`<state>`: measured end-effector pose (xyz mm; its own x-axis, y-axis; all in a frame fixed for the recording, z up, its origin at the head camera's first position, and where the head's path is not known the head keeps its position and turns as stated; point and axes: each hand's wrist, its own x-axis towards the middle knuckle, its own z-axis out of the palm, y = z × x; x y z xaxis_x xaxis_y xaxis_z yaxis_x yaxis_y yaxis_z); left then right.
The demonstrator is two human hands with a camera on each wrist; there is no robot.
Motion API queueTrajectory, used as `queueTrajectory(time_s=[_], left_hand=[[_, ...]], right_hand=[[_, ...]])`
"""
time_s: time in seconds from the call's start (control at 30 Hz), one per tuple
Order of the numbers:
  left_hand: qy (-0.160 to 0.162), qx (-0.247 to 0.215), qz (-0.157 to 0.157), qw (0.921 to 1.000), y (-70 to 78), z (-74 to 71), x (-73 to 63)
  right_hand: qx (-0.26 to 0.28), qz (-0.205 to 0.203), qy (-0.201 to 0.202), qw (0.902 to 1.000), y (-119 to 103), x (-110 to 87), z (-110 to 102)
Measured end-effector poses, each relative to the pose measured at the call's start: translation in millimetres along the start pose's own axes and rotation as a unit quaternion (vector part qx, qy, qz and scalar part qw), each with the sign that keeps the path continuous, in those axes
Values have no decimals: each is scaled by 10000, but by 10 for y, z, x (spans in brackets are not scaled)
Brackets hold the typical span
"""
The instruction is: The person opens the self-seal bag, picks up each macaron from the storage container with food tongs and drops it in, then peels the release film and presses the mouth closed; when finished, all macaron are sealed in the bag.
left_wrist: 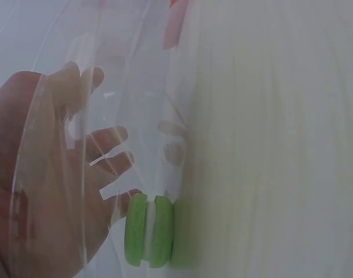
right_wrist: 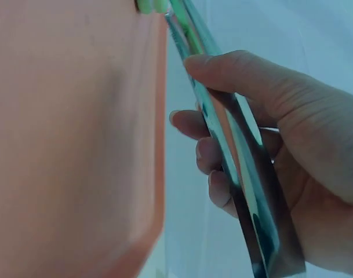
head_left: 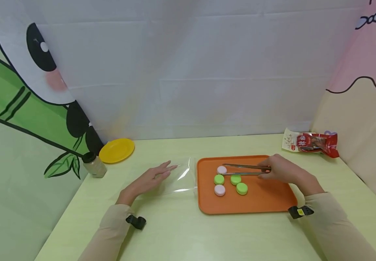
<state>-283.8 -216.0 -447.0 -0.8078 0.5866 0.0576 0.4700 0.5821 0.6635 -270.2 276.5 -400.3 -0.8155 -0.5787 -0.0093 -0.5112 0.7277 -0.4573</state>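
My right hand (head_left: 281,169) holds metal tongs (head_left: 246,166) over an orange tray (head_left: 266,199); thumb and curled fingers grip them in the right wrist view. The parted tips overlap a pale pink macaron (head_left: 221,169) and a green macaron (head_left: 219,179) in the head view. Two more green macarons (head_left: 241,188) and another pale pink one (head_left: 219,190) lie beside them. My left hand (head_left: 148,179), fingers extended, is over the near side of a clear plastic bag (head_left: 183,181). The left wrist view shows a green macaron (left_wrist: 149,231) below that hand, hidden in the head view.
A yellow plate (head_left: 117,150) leans at the back left, next to a pale jar with a dark lid (head_left: 94,166). At the back right lies a red and white snack packet (head_left: 312,142). A printed cloth backdrop (head_left: 191,72) rises behind the table.
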Motion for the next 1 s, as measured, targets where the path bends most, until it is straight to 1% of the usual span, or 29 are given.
queueTrajectory(time_s=[0.07,0.2,0.5,0.6,0.83,1.0], left_hand=[[-7,12,1,10000,5,0,2],[-18,28,15,10000,17,-1,0],[-8,-2,-8,10000,11,2,10],[-9,-21,-3,10000,13,3,13],[35,-24,0,10000,26,-4,10],[25,-40,12,10000,3,10,3]], right_hand=[[87,-4,7,10000,38,13,29],[75,-71,20,9999,73,35,63],[-300,-233,6,9993,-78,50,4],[-382,-206,-39,9991,-94,57,1],[-371,-260,-156,9988,-69,79,14],[-316,-258,-226,9989,-57,80,21]])
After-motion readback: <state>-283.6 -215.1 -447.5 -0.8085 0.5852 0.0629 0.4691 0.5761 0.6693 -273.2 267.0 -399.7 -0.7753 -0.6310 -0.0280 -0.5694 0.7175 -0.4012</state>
